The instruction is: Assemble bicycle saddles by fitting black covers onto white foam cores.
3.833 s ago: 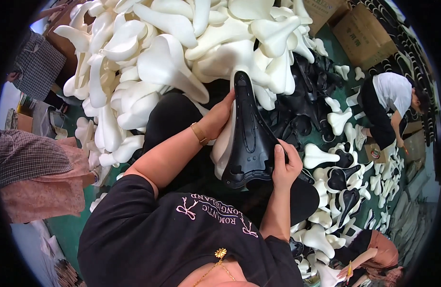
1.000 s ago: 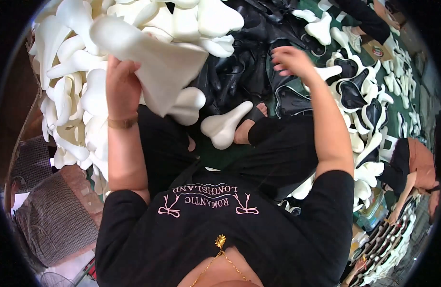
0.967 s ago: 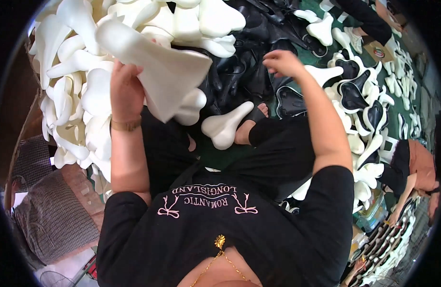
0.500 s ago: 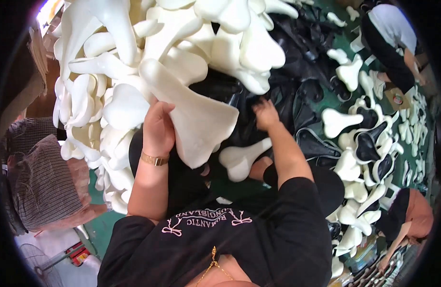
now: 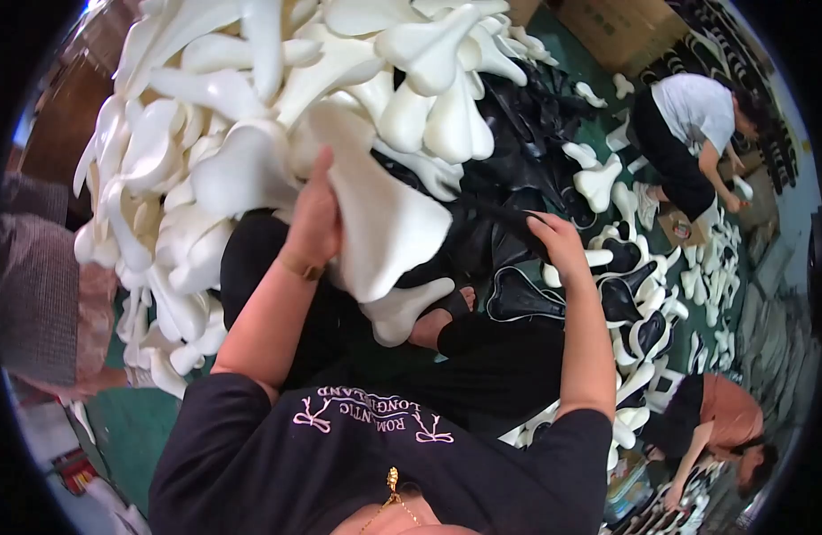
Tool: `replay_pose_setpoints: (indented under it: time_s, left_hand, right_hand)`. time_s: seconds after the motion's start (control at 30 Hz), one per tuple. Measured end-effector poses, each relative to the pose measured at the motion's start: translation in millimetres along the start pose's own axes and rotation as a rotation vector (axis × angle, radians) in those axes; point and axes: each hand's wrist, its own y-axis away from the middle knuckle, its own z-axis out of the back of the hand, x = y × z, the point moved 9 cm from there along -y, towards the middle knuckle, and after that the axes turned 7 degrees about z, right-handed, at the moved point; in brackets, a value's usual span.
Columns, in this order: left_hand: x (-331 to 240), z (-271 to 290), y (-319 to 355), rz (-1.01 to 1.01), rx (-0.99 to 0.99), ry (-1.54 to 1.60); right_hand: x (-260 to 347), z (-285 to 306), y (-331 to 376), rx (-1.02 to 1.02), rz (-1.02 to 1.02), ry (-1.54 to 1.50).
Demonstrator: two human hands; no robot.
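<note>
My left hand [image 5: 318,221] is closed around the edge of a white foam bicycle saddle pad [image 5: 386,218], held upright in front of me with its broad end toward me. To the right, my right hand [image 5: 561,244] grips a limp black saddle cover [image 5: 504,217], which stretches leftward toward the pad; its far end merges with the dark heap behind. That heap of black covers [image 5: 527,125] lies beyond my hands. Another white saddle pad [image 5: 397,312] rests low between my legs, just below the held one.
A tall pile of white saddle pads [image 5: 241,94] rises ahead and to the left. White-edged black saddles [image 5: 527,294] and more pads lie at right. Two people, one in a white top [image 5: 696,107] and one in a brown top [image 5: 732,415], bend over at the right. Cardboard boxes [image 5: 620,31] stand far back.
My right hand has drawn back from the black heap toward the right, now with a black saddle cover in it. My left hand still holds the white pad. The view has shifted.
</note>
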Motion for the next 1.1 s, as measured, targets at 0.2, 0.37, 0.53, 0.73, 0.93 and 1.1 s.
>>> replay_pose_setpoints:
  time_s: [0.2,0.37,0.53,0.73,0.93,1.1]
  left_hand:
    - [26.3,-12.8,-0.4,-0.041,0.1,0.04]
    - [30.1,-17.4,5.8,-0.056,0.166,0.081]
    - [24.0,-17.5,12.5,-0.095,0.158,0.137]
    - [24.7,-16.4,15.3,-0.042,0.167,0.204]
    - [34.4,-18.0,11.0,0.013,0.231,0.264]
    - [34.2,-7.3,11.6,-0.092,0.084,0.032]
  right_hand:
    - [92.0,-48.3,88.4,-0.283,0.381,-0.291]
    - [142.8,-119.0,130.5,-0.297,0.738,0.225]
    - [157.8,-153.8,129.3,-0.258,0.856,0.318]
    - [159.0,-173.1,122.5,-0.239,0.83,0.38]
    - [160.1,-183.8,120.4,-0.248,0.862,0.45]
    - [166.5,-193.6,112.5,-0.221,0.89,0.487]
